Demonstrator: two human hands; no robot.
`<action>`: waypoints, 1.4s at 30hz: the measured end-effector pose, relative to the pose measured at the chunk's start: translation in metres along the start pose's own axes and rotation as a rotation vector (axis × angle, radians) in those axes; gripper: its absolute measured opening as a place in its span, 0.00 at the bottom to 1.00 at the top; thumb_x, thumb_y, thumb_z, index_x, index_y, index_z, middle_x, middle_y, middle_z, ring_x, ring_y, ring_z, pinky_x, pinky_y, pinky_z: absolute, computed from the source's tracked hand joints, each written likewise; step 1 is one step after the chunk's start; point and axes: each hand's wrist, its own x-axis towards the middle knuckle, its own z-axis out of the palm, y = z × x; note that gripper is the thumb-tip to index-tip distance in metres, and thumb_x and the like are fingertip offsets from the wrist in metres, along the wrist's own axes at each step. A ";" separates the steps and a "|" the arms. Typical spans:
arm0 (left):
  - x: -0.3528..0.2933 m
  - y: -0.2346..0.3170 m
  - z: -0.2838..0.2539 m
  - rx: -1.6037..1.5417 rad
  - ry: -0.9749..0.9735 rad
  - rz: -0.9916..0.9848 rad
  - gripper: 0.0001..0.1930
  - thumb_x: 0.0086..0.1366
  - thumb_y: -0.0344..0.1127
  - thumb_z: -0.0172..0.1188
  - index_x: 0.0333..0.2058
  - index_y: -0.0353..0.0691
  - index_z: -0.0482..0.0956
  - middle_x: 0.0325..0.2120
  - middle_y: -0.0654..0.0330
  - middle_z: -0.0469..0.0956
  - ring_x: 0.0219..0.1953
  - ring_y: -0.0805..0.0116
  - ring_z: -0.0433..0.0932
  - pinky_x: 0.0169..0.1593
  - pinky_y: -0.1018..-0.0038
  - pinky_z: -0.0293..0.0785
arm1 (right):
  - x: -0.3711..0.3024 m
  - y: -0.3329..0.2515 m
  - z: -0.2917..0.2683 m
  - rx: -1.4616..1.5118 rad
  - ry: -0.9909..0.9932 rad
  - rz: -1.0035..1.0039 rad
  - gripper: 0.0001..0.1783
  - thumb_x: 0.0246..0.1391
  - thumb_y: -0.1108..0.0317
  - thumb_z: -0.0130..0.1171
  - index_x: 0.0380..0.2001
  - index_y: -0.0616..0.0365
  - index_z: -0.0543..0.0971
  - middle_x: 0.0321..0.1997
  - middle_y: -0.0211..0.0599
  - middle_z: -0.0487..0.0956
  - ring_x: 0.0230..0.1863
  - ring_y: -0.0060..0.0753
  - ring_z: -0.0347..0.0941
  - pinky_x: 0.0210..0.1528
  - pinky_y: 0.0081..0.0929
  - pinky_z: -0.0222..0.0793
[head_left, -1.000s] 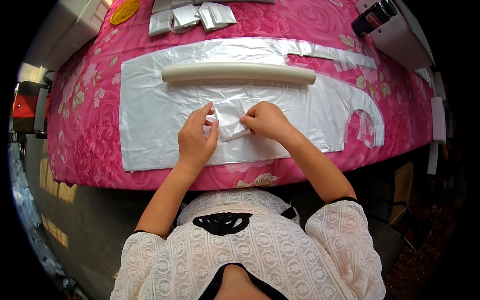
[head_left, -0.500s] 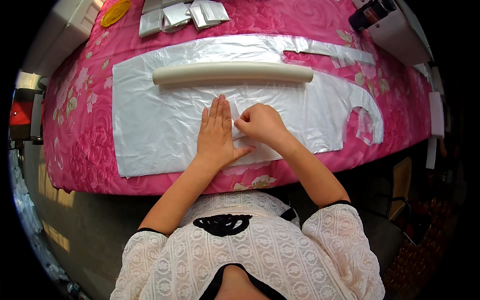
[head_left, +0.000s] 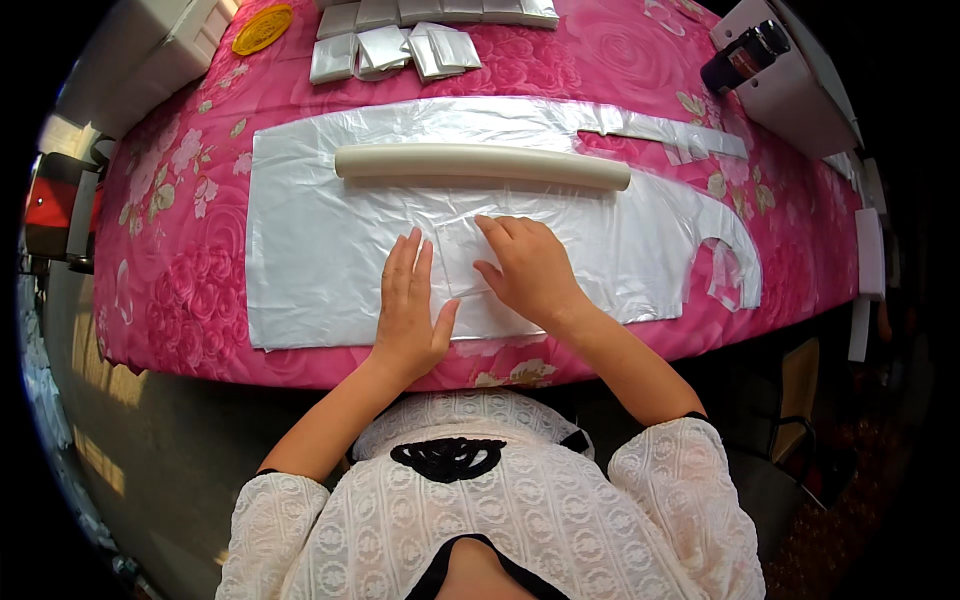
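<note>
A thin, shiny white plastic apron (head_left: 300, 250) lies spread on the table, its neck loop at the right and a strap at the far right. My left hand (head_left: 408, 305) rests on its middle near the front edge, fingers stretched out and thumb apart. To the right, my right hand (head_left: 532, 268) is over the plastic with fingers bent and thumb away from the index finger, nothing visible between them. Small creases show in the sheet between the two hands. Beyond them, a long cream-coloured tube (head_left: 480, 167) lies across the apron.
Pink flowered cloth (head_left: 190, 300) covers the table. Folded silvery-white packets (head_left: 385, 47) sit at the back, before a row of similar ones. A yellow dish (head_left: 262, 30) is far left. A dark bottle (head_left: 745, 57) stands by a white box (head_left: 790, 90) at far right.
My right hand's pinch on the plastic has loosened, and its fingers have parted. My left hand has drawn away a little to the left. The whole view has shifted slightly.
</note>
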 end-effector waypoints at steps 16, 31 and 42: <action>-0.137 -0.013 -0.041 -1.377 -0.070 -1.360 0.14 0.62 0.34 0.48 0.43 0.30 0.69 0.38 0.51 0.73 0.40 0.61 0.75 0.45 0.67 0.73 | -0.048 -0.135 0.087 0.402 -0.401 -0.260 0.34 0.54 0.53 0.46 0.60 0.58 0.53 0.66 0.51 0.44 0.68 0.49 0.33 0.64 0.50 0.31; -0.070 -0.012 -0.080 -0.402 -0.123 -0.323 0.18 0.50 0.28 0.60 0.42 0.35 0.73 0.37 0.51 0.75 0.34 0.64 0.77 0.37 0.75 0.73 | 0.098 0.009 0.003 0.400 0.115 -0.093 0.06 0.45 0.68 0.59 0.25 0.58 0.76 0.29 0.37 0.74 0.38 0.40 0.66 0.40 0.32 0.63; -0.065 -0.003 -0.074 -0.503 -0.297 -0.369 0.14 0.52 0.23 0.56 0.40 0.38 0.75 0.38 0.55 0.76 0.34 0.70 0.76 0.34 0.79 0.74 | 0.241 0.130 0.042 -0.020 0.421 0.567 0.19 0.45 0.54 0.58 0.33 0.60 0.79 0.33 0.46 0.78 0.39 0.42 0.72 0.45 0.37 0.64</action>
